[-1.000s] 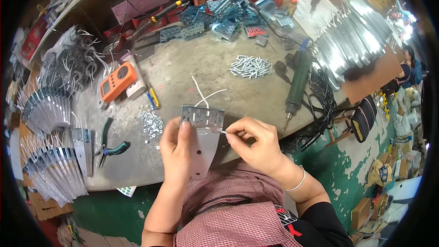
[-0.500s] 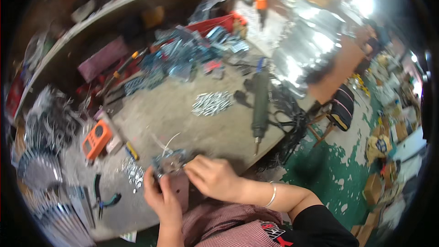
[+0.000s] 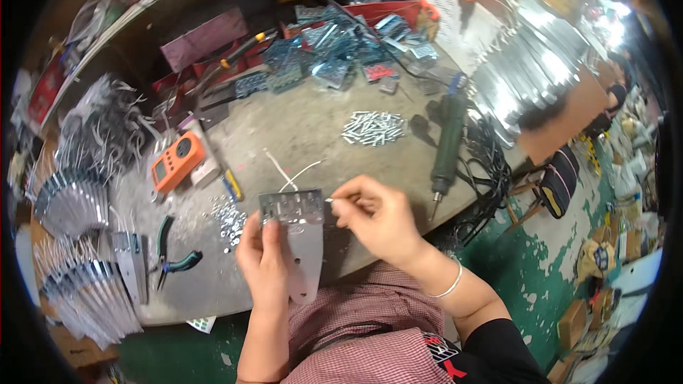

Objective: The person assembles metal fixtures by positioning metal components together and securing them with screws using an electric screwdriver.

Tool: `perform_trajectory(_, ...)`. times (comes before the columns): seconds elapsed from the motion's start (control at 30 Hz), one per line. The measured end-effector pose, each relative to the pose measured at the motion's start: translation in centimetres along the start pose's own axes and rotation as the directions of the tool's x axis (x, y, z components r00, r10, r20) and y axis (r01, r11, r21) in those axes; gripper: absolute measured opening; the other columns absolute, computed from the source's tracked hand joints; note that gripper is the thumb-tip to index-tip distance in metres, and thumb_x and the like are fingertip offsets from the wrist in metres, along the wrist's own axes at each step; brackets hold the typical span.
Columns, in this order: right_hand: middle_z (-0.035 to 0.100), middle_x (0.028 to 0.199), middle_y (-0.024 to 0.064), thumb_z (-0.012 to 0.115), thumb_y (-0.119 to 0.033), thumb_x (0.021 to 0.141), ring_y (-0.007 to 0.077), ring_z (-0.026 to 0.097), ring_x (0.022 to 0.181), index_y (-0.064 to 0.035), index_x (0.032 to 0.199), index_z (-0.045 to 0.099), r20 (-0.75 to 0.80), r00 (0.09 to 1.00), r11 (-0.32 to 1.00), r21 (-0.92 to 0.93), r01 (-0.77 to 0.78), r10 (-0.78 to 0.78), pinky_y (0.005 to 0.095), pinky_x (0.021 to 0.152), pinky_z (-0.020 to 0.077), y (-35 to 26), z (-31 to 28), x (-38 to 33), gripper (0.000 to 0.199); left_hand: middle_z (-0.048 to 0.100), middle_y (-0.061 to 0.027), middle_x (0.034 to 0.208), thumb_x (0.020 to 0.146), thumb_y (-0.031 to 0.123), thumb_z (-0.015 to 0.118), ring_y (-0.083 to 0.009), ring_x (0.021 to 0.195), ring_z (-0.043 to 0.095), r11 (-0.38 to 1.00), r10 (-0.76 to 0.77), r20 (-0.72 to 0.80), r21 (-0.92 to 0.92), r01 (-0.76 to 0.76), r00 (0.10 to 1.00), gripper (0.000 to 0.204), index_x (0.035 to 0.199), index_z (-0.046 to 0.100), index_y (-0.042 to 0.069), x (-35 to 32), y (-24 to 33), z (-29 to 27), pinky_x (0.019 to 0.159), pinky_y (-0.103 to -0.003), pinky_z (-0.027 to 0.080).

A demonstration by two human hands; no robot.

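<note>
My left hand (image 3: pixel 262 256) grips a flat grey metal plate (image 3: pixel 306 259) with holes, which tapers toward its near end. Across its far end is a dark slotted part (image 3: pixel 292 206), and two white wires (image 3: pixel 299 176) stick out beyond it. Just right of that part, my right hand (image 3: pixel 380 220) is closed in a pinch, its fingertips on something small and light that I cannot make out. A heap of small silvery nuts or washers (image 3: pixel 229 224) lies left of the plate. Farther off is a pile of silvery screws (image 3: pixel 373 128).
A dark green electric screwdriver (image 3: pixel 447 146) lies to the right beside black cables (image 3: pixel 491 171). On the left are pliers (image 3: pixel 171 259), an orange meter-like device (image 3: pixel 178 163) and stacks of wired metal plates (image 3: pixel 89 291). Bluish metal parts (image 3: pixel 327 50) are piled at the back.
The view has shifted, and the plate is now more fully in sight. My right hand has moved from against the slotted part to slightly apart on its right. My left hand keeps its hold.
</note>
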State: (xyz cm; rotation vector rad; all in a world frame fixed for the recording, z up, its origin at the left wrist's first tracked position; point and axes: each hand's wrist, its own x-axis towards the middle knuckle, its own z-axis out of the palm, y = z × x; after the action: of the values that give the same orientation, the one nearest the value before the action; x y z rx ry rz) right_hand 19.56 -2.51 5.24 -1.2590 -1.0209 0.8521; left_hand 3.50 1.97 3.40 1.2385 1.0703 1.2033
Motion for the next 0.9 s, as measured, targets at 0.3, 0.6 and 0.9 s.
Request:
perform_trajectory(0.3, 0.061, 0.075, 0.0077, 0.061, 0.000, 0.078, 0.0118, 0.059, 0.062, 0.0020, 0.087, 0.059, 0.126, 0.976, 0.937, -0.282, 0.208, -0.179, 0.0234, 0.055, 0.0483, -0.4, 0.7, -0.7, 0.009, 0.060, -0.0036, 0.086, 0.091, 0.020, 0.053, -0.0062, 0.075, 0.053, 0.992, -0.014, 0.040, -0.125, 0.018, 0.999, 0.026, 0.104, 0.053, -0.003, -0.4, -0.2, -0.5, 0.066, -0.019, 0.042)
perform_trajectory(0.6, 0.059, 0.072, 0.0072, 0.061, 0.000, 0.078, 0.0097, 0.057, 0.060, 0.0004, 0.086, 0.058, 0.117, 0.977, 0.938, -0.280, 0.204, -0.178, 0.0231, 0.053, 0.0462, 0.1, 1.0, -0.9, 0.009, 0.058, -0.0023, 0.083, 0.093, 0.023, 0.049, -0.0062, 0.075, 0.050, 0.999, -0.012, 0.076, -0.035, 0.015, 0.997, 0.026, 0.098, 0.054, -0.001, -0.5, -0.5, -1.2, 0.067, -0.020, 0.041)
perform_trajectory(0.9, 0.061, 0.069, 0.0058, 0.061, -0.012, 0.083, 0.0112, 0.058, 0.058, 0.0005, 0.091, 0.059, 0.054, 0.995, 0.815, -0.579, -0.037, 0.084, 0.0248, 0.053, 0.0456, 4.6, -4.4, 2.6, 0.015, 0.056, 0.0010, 0.081, 0.092, 0.022, 0.050, -0.0055, 0.073, 0.046, 0.993, -0.072, 0.023, -0.092, 0.074, 0.997, 0.023, 0.094, 0.056, 0.000, -0.2, -1.2, -0.9, 0.064, -0.019, 0.037)
